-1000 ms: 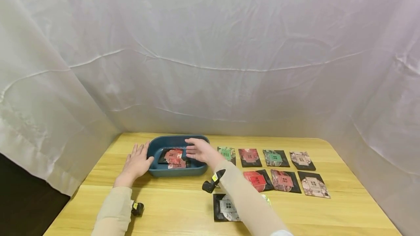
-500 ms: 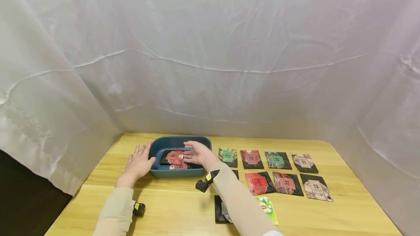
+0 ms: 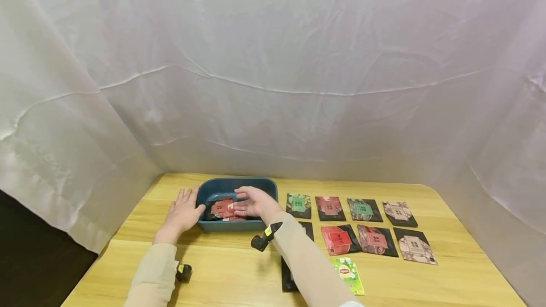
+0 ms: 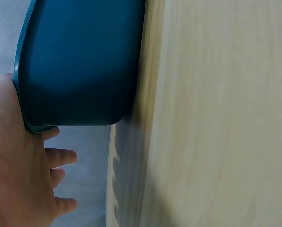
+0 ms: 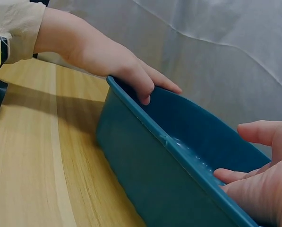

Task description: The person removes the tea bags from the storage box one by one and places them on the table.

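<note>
A blue plastic bin (image 3: 232, 226) stands at the back left of the table. My left hand (image 3: 181, 214) grips its left end, thumb hooked over the rim and fingers spread along the outside. The thumb shows inside the rim in the right wrist view, where the left hand (image 5: 115, 59) is seen from across the bin (image 5: 145, 165). My right hand (image 3: 255, 204) reaches into the bin with loosely extended fingers, tips right at the edge of a red-and-black tea sachet (image 3: 221, 208). A second sachet (image 3: 234, 218) lies partly under it.
To the right, several flat tea sachets lie in rows, among them a green one (image 3: 298, 204), a red one (image 3: 340, 239) and a beige one (image 3: 414, 244). A yellow-green sachet (image 3: 349, 274) lies nearest me. My right forearm covers part of a black sachet (image 3: 289, 278).
My right hand has moved slightly left inside the bin, and the sachets there have slid left with it. My left hand stays at the bin's end. The head view has shifted slightly.
</note>
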Demonstrator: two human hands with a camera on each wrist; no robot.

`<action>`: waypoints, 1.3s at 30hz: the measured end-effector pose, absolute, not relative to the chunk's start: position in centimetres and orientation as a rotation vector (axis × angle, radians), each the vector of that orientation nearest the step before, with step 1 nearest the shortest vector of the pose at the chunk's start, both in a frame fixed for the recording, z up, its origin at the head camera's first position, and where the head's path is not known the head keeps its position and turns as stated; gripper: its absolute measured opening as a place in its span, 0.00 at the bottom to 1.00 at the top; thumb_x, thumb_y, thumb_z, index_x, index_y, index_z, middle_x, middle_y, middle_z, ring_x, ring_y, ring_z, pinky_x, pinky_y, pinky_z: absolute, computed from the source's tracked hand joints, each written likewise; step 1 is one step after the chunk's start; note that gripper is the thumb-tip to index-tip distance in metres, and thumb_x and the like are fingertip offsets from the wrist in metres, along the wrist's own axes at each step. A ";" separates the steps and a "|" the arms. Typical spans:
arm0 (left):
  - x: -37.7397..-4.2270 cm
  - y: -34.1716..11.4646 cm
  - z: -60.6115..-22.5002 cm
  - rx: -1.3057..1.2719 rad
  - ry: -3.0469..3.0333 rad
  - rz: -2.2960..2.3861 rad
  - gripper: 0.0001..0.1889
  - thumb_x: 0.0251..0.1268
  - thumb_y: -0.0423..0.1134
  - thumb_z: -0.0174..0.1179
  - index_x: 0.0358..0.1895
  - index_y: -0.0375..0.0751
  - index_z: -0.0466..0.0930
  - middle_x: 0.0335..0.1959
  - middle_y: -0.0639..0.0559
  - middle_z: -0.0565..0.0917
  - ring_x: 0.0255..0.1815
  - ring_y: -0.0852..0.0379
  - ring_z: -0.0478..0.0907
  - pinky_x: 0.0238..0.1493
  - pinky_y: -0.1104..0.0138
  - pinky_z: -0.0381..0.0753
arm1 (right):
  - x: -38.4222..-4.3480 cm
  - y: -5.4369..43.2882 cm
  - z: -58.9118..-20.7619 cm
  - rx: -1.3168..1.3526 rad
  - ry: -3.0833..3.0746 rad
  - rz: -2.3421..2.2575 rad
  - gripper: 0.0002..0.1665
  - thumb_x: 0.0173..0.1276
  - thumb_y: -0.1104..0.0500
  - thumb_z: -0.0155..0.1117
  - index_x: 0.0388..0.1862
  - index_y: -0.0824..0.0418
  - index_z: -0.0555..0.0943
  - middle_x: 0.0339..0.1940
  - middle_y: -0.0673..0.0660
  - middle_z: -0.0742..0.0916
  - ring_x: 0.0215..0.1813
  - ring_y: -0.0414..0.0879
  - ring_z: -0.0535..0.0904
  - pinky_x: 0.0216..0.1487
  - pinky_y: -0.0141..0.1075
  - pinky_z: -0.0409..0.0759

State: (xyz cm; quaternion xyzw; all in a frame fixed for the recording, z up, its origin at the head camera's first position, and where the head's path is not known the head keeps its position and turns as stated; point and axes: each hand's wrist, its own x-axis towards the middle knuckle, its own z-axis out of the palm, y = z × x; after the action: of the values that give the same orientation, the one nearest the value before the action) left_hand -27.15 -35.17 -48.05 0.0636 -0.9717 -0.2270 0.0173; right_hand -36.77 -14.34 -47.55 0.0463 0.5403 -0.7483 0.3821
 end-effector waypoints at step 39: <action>-27.1 -35.3 -48.3 0.191 -3.003 -0.724 0.38 0.74 0.48 0.43 0.80 0.41 0.38 0.78 0.29 0.48 0.79 0.31 0.33 0.72 0.31 0.38 | -35.4 -12.7 -46.2 -0.054 1.362 -1.938 0.23 0.69 0.59 0.57 0.60 0.70 0.75 0.64 0.68 0.76 0.67 0.60 0.72 0.71 0.51 0.69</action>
State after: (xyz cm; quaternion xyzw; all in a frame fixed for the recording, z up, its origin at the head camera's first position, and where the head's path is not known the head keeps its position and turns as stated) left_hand -27.09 -35.30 -48.33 0.0615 -0.9700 -0.2340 0.0233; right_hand -35.41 -12.72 -46.16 -0.0211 0.5326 -0.7577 0.3766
